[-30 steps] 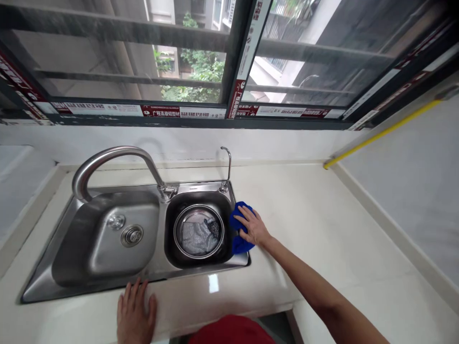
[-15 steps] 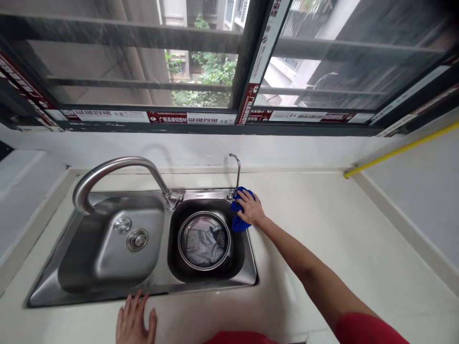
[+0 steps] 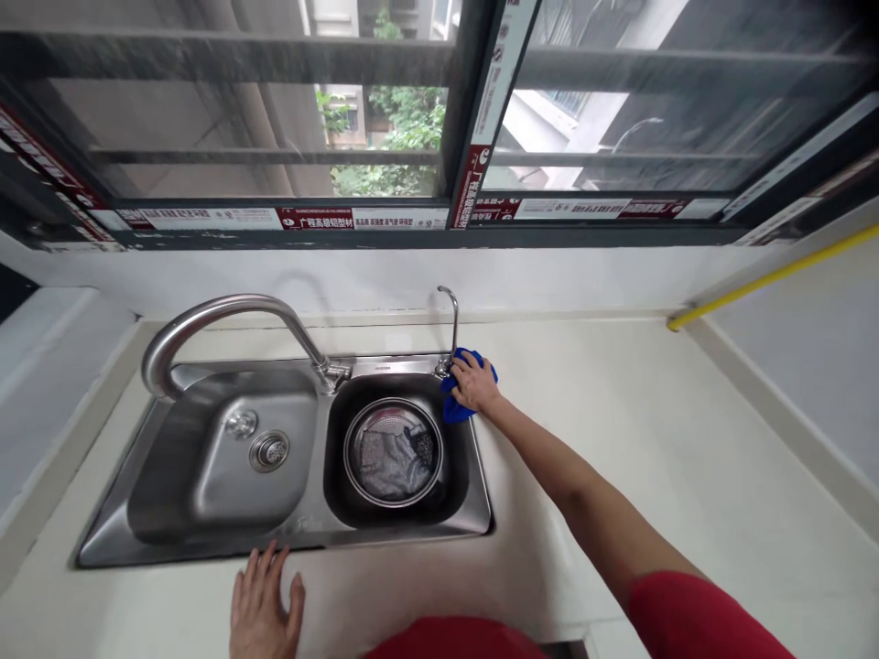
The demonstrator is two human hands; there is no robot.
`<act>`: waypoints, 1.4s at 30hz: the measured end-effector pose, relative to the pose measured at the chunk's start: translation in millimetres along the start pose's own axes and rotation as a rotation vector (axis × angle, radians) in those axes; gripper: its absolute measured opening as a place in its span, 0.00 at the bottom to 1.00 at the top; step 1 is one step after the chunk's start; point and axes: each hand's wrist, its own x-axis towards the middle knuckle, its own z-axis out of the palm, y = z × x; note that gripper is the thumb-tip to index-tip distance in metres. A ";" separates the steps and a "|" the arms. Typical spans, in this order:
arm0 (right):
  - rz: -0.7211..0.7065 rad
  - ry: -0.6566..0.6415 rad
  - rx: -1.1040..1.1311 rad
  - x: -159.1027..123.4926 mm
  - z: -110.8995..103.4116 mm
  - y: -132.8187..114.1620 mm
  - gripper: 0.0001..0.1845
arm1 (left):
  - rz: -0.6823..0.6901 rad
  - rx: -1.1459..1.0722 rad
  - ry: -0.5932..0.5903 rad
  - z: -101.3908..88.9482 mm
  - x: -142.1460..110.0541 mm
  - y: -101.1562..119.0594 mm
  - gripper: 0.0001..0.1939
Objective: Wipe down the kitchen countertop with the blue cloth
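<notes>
My right hand (image 3: 475, 383) is closed over a blue cloth (image 3: 456, 409) and presses it on the right rim of the steel sink (image 3: 481, 499), beside the base of the small thin tap (image 3: 454, 320). Parts of the cloth stick out around the fingers. On the counter at the front edge of the sink, my left hand (image 3: 265, 604) lies flat with its fingers spread, holding nothing. A round metal strainer (image 3: 349, 467) sits in the right basin with a grey cloth (image 3: 395, 462) in it.
A large curved faucet (image 3: 233, 305) arches over the left basin (image 3: 233, 499), which has a drain (image 3: 268, 450). Pale countertop (image 3: 618, 394) stretches to the right. Behind stands a dark-framed window (image 3: 385, 240); a yellow pipe (image 3: 769, 278) runs along the right wall.
My right hand with the blue cloth has shifted only slightly at the sink's right rim. The view has moved a little; my left hand stays flat on the counter.
</notes>
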 end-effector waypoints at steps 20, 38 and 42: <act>-0.109 -0.049 0.123 -155.6 4.5 -65.1 0.17 | 0.106 0.055 0.128 7.5 2.5 -1.6 0.23; 0.145 0.285 0.159 -350.8 30.7 -35.8 0.27 | 0.094 0.019 0.164 4.4 4.5 5.9 0.22; 0.499 0.356 -0.007 -366.4 41.6 -45.6 0.26 | 0.082 -0.005 0.145 3.7 6.1 6.9 0.22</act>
